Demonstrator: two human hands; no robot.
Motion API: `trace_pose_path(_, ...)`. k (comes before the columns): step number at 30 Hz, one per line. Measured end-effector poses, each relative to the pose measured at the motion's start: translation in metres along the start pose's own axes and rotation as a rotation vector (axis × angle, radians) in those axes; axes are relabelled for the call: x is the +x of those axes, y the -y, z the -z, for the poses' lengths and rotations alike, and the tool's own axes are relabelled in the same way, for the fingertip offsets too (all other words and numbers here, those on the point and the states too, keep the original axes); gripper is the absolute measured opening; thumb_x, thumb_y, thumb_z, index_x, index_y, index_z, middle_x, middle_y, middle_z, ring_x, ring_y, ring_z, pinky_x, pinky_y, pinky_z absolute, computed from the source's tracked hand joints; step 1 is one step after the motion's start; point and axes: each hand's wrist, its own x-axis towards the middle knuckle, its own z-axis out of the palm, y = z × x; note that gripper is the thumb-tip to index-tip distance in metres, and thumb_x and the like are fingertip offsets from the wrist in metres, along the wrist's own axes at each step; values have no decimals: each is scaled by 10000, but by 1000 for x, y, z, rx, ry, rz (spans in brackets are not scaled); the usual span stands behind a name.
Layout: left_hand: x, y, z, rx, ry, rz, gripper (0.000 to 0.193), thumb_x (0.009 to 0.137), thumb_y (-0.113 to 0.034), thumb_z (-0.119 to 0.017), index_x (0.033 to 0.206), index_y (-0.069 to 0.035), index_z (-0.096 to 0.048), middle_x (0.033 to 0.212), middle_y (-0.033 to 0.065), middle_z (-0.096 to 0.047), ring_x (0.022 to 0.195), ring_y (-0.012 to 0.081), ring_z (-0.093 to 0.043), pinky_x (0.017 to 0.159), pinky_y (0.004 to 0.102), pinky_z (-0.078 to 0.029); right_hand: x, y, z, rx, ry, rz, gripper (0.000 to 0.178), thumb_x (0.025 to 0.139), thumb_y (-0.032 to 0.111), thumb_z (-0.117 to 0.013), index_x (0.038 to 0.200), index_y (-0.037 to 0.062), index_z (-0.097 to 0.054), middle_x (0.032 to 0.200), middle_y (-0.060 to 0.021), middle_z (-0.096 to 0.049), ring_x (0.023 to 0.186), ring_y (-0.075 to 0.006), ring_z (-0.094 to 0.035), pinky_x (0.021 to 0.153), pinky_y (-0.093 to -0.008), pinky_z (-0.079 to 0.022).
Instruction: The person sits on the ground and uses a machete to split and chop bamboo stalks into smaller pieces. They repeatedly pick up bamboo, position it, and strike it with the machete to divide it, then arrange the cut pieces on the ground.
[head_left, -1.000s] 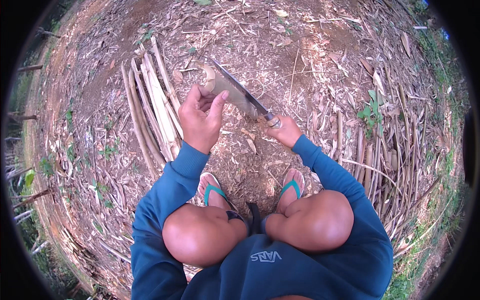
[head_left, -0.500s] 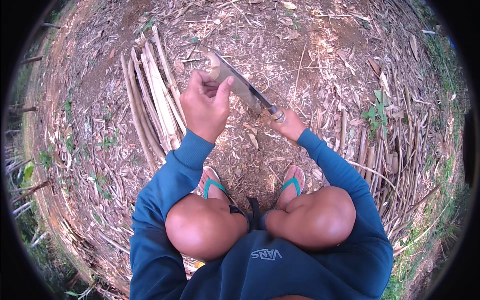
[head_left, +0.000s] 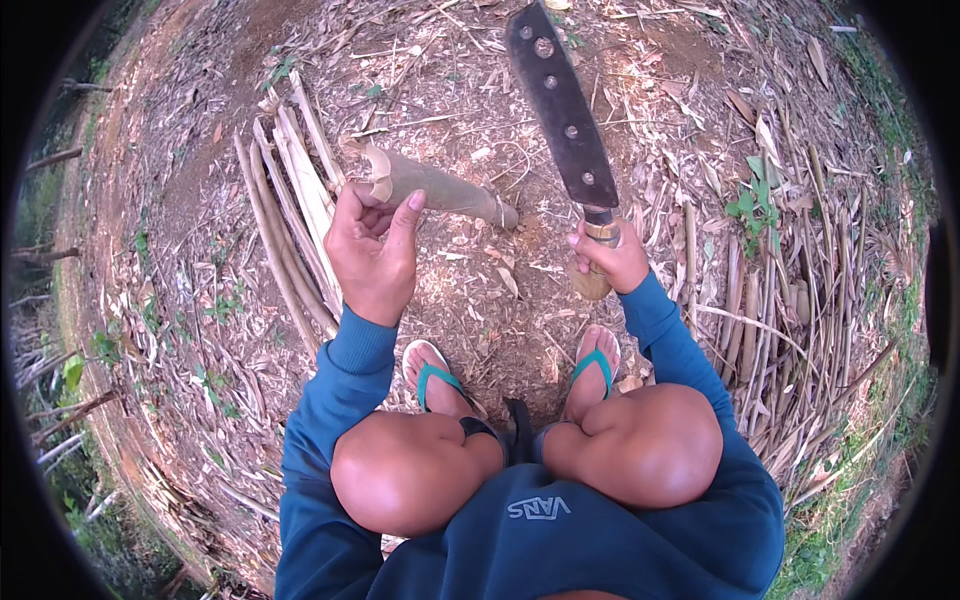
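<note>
The left hand (head_left: 372, 250) grips the near end of a short, tan, round length of split bamboo (head_left: 440, 188), fingers and thumb curled around it where a pale curl of peeled fibre stands up. The piece slants away from the hand toward the middle of the ground, its far end resting on the bare brown earth (head_left: 480, 290). The right hand (head_left: 610, 262) is closed tight around the wooden handle of a long, dark, broad-bladed machete with pale rivets (head_left: 560, 105); the blade points up and away, clear of the bamboo piece. Just left of the left hand lies a bundle of pale split bamboo strips (head_left: 290, 200). Two feet in teal-strapped flip-flop sandals (head_left: 430, 375) stand on the earth below the hands.
</note>
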Motion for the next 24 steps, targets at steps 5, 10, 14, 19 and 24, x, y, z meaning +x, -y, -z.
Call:
trace_pose_path(5,82,-28,-41,213,93,-163,294,891,-160,-745,1008,26,-550,950,137,-680,846,143,-684,739,254,-559,-19,-7,49,205,-301,67,162,872,93,-717,889,22,-572,636,-42,-571,518,-128,-554,514,-289,-462)
trace_pose_path(10,195,12,-127,-12,497,-43,423,947,-292,-683,1307,-115,-548,1073,99,-693,894,294,-666,797,292,-530,-18,-59,58,139,-406,-101,174,857,127,-726,875,5,-603,621,-40,-559,480,-137,-541,458,-295,-445)
trace_pose_path(14,154,88,-174,264,339,126,474,939,-286,-676,1261,44,-564,1162,172,-661,1089,230,-637,919,335,-514,-39,-111,68,170,-481,-231,185,844,137,-737,869,-3,-619,608,-36,-557,466,-134,-536,434,-291,-437)
trace_pose_path(19,71,235,-162,683,446,436,544,883,-335,-717,1240,50,-573,1187,197,-663,1074,286,-653,947,369,-499,-58,-149,66,234,-466,-394,194,842,142,-746,835,0,-615,602,-34,-560,452,-131,-530,425,-290,-436)
trace_pose_path(24,35,258,-191,905,510,308,405,835,-292,-735,1079,18,-646,1060,223,-694,988,366,-671,892,420,-520,-63,-163,77,186,-483,-418,206,850,157,-746,790,14,-609,574,-29,-557,440,-129,-529,425,-298,-435)
